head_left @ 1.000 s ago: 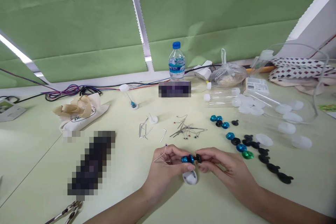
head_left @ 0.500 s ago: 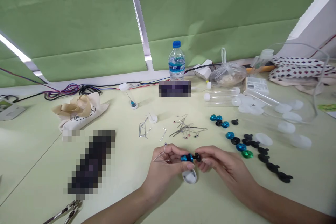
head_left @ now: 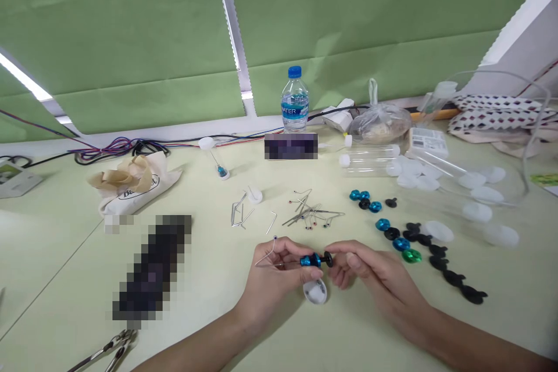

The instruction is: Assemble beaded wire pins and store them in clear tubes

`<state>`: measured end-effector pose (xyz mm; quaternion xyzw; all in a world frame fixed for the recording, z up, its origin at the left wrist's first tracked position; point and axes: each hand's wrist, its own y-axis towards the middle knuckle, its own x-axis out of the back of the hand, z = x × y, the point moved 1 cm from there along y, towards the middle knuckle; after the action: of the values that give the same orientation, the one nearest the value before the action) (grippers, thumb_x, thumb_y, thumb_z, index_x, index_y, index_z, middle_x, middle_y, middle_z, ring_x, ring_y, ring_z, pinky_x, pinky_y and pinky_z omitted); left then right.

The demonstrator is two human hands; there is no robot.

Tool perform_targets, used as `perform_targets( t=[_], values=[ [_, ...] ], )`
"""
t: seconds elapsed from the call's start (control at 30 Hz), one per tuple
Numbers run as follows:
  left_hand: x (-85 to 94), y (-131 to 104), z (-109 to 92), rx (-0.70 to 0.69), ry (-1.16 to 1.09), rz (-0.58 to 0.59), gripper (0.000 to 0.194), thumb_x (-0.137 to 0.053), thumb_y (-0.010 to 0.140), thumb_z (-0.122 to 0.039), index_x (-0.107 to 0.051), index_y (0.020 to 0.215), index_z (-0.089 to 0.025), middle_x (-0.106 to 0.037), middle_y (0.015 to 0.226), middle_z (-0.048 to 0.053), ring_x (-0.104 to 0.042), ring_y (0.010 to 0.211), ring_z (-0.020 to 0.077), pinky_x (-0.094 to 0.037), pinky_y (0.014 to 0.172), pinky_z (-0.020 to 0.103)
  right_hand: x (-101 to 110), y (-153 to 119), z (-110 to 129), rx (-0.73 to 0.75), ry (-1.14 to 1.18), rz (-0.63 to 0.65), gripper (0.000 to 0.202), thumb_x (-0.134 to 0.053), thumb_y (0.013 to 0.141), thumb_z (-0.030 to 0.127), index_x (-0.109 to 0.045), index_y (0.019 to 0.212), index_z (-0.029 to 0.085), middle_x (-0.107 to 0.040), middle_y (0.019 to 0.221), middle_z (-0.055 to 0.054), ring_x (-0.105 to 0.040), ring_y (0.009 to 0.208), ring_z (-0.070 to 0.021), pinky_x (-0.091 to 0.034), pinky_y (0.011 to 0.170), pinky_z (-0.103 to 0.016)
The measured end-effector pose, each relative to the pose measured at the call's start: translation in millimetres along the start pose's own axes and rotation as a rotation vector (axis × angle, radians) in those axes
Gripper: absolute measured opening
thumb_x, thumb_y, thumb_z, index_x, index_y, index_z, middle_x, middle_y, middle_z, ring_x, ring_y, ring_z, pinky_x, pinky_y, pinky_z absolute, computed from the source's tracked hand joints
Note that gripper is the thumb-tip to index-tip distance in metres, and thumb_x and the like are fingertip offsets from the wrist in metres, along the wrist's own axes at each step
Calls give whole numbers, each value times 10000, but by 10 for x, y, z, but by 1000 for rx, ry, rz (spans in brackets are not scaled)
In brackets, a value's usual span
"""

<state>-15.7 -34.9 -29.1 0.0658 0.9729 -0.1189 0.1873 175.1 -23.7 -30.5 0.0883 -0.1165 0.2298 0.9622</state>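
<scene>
My left hand [head_left: 279,270] pinches a shiny blue cylindrical piece [head_left: 307,260] between thumb and fingers. A black stem with a round disc end [head_left: 326,259] sticks out of its right side. A thin bent wire with a small dark bead [head_left: 274,238] runs out to the left of the same fingers. My right hand [head_left: 370,273] is beside the disc, thumb apart from the index finger, whose tip is at the disc's upper edge; whether it touches, I cannot tell. Below the blue piece is a white round cap [head_left: 314,292] with small bits inside.
Bent wires [head_left: 314,215] lie ahead of my hands. To the right are blue discs [head_left: 401,244], a green one [head_left: 411,256], black knobbed discs [head_left: 453,279] and clear tubes [head_left: 370,161]. A water bottle [head_left: 294,102] stands behind; a cloth pouch [head_left: 135,183] lies left.
My right thumb and fingers have come off the black disc, and the thumb has drawn back to the right. My left hand keeps its hold, nearly still.
</scene>
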Motion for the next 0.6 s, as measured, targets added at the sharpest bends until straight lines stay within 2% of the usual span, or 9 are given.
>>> perform_targets(
  t=[0.3,0.43,0.6],
  values=[
    [-4,0,-12,-2,-11,9,189,-794,629,-117,-675,774,-143,-703,810,62,-643,777,179,-490,740,316,-15,-21,-21,-47,53,26,287,-308,993,321,-530,1155,235,-652,783,-16,-616,699,-129,-518,630,-264],
    [-11,1,-20,-48,-27,29,178,-783,633,-97,-683,770,-149,-684,883,68,-635,855,201,-483,790,340,-14,-25,-19,-55,57,27,297,-305,993,328,-518,1171,221,-650,785,-26,-614,696,-136,-518,625,-274],
    [-13,6,-24,-83,-11,19,179,-789,618,-86,-692,745,-168,-625,840,21,-611,788,154,-480,729,286,-15,-27,-24,-67,65,35,300,-294,994,338,-504,1172,218,-641,765,-23,-597,669,-134,-512,610,-272]
  ],
)
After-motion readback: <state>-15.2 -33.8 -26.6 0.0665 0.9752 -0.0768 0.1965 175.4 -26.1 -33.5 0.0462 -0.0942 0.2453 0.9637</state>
